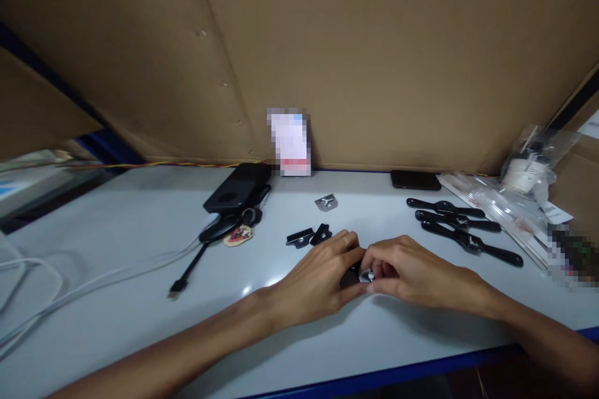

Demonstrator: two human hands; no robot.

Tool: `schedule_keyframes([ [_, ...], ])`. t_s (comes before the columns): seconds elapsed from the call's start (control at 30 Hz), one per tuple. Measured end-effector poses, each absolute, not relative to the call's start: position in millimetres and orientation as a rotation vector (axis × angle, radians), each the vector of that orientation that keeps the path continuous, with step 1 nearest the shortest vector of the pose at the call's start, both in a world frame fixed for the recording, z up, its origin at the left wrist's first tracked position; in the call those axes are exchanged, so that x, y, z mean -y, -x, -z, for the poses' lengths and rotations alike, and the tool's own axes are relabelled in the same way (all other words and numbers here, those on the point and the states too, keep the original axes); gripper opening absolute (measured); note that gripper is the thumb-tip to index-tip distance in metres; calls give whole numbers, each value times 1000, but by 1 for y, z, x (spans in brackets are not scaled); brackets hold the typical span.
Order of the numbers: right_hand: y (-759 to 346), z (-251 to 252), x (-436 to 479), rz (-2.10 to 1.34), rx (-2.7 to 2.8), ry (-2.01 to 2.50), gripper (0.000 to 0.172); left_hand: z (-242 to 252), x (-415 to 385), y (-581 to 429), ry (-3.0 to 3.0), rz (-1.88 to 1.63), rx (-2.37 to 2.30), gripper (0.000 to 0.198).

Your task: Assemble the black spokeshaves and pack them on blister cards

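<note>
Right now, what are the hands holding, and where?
A small black-and-silver part, pinched between fingertips of left hand and right hand; exactly where is hidden.

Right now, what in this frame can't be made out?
1. Head view: small part pinched between left hand and right hand; the hands cover most of it, shape unclear.
2. Head view: card at the cardboard wall, blurred out, unreadable.
3. Head view: blurred thing at the right edge, also cut off.
4. Head view: white cables run off the left edge, ends unseen.
</note>
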State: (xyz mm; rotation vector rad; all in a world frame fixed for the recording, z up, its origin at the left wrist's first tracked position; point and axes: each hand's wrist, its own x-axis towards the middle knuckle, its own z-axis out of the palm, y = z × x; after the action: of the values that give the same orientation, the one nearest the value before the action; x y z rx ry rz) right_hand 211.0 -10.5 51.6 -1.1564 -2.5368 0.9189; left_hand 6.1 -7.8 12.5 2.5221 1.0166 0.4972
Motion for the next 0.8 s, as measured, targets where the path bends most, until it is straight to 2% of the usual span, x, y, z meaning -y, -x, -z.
schedule_keyframes([
  [0.27,-214,-58,9,-692,2751,920,14,-13,8,-6,-2546,-518,-1016,22],
  [0.4,-215,-58,5,-716,2737,956,7,-15,9,-6,-2552,-487,-1025,22],
  [0.5,-212,-52,6,-540,2736,980,3,-15,8,-7,-2566,-483,-1024,17],
  [0.67,-201,-41,14,-175,2852,953,10,-15,8,-7,-2576,-495,-1003,11],
  [0.8,-200,-43,15,-134,2859,1060,17,-15,8,-6,-2576,-474,-1021,9],
])
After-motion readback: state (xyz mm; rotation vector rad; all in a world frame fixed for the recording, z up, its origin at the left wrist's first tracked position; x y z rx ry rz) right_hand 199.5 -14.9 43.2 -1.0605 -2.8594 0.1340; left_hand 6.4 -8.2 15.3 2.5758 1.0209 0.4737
